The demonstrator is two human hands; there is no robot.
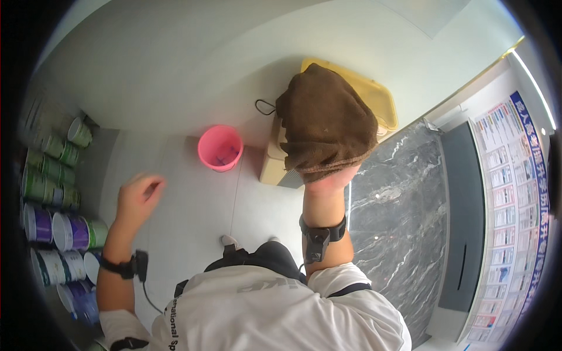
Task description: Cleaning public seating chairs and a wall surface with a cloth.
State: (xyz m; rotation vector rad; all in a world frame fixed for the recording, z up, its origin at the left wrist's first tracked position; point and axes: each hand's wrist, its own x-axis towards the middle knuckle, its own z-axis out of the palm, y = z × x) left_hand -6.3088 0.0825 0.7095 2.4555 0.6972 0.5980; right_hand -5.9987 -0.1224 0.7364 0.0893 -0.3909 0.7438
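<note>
A brown cloth (328, 117) drapes over the right hand (336, 179), hiding the fingers; their grip cannot be told. Behind it shows the right corner of a yellow lid (383, 102). The left hand (139, 199), loosely curled and free, hangs over the floor (196, 205). Printed labels wrap purple and green tubs (73, 232) along the floor's left edge.

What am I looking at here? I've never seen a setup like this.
There is no robot: a person works bare-handed, seen from a fisheye camera on their head, looking down, so straight edges bend. The left hand is raised, loosely curled and seemingly empty. A brown cloth covers most of the right hand, hiding its grip. Behind the cloth is a yellow-topped, cream box. A pink bucket stands on the floor; tubs are stacked at left.
</note>
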